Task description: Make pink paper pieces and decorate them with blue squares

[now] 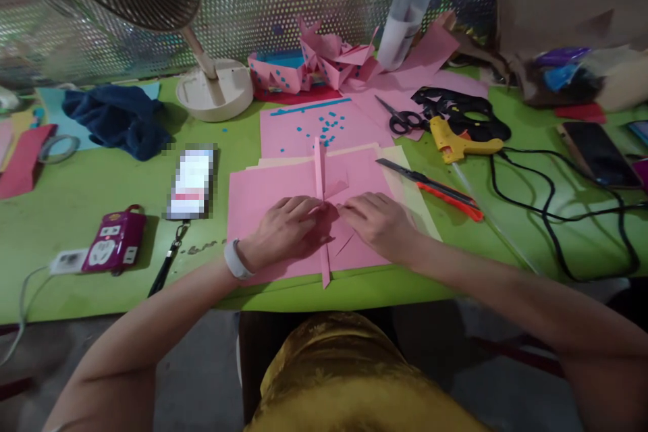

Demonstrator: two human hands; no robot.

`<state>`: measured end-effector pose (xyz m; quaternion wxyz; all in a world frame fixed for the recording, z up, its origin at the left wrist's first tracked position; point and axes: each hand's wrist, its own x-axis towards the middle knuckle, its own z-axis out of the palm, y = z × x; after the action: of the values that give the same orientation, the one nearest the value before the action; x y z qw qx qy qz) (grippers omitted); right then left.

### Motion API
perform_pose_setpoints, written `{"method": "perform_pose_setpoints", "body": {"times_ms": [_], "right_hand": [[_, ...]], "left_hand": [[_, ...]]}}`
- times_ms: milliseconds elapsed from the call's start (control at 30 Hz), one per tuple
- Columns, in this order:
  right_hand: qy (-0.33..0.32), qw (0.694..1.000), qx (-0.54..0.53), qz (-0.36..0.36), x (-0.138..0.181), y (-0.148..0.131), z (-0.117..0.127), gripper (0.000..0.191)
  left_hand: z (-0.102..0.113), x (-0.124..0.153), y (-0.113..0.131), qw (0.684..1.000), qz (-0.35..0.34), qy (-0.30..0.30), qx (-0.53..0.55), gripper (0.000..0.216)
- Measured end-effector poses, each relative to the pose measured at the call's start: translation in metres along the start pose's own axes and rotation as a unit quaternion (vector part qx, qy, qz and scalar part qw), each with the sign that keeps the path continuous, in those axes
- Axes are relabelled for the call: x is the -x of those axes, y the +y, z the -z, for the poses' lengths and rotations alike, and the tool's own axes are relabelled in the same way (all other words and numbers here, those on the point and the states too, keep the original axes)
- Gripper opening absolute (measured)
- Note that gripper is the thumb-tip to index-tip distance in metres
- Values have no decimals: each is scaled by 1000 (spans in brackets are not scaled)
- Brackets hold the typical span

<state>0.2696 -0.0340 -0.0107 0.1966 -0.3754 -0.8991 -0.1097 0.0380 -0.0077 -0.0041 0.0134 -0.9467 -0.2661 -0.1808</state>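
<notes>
A narrow folded strip of pink paper lies lengthwise over a stack of pink sheets, its near end reaching past the front edge of the stack. My left hand, with a pale band on the wrist, presses down on the strip's middle, fingers bent and close together. From the other side, my right hand has curled fingertips pinching at the strip, nearly meeting the left ones. The fingers partly hide the strip there. A small cut or folded pink piece rests just beyond my right fingers.
Right of the stack lie a utility knife, a yellow glue gun with a looping black cord, and scissors. Behind are blue paper bits and folded pink paper shapes. A phone, power adapter and fan stand left.
</notes>
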Motion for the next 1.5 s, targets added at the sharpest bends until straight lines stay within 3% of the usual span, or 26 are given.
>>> {"method": "perform_pose_setpoints", "body": {"times_ms": [100,233,633,933,1133,1500], "right_hand": [[17,997,49,65,2,1,1,23],[28,992,75,98,1,3,2,24],[-26,998,0,57,4,4,1,27],[-2,997,21,75,3,6,1,28],[8,999,5,32,6,10,2,26],[-19,998,-44,38,7,12,2,25]], "left_hand": [[0,-1,0,1000,-4,4,7,38],[0,-2,0,1000,-4,5,6,36],[1,-1,-1,1000,11,-15,22,37],[-1,-4,3,996,47,-74,21,70],[-3,-5,4,997,46,-67,10,70],[-4,-5,3,996,46,-76,5,71]]}}
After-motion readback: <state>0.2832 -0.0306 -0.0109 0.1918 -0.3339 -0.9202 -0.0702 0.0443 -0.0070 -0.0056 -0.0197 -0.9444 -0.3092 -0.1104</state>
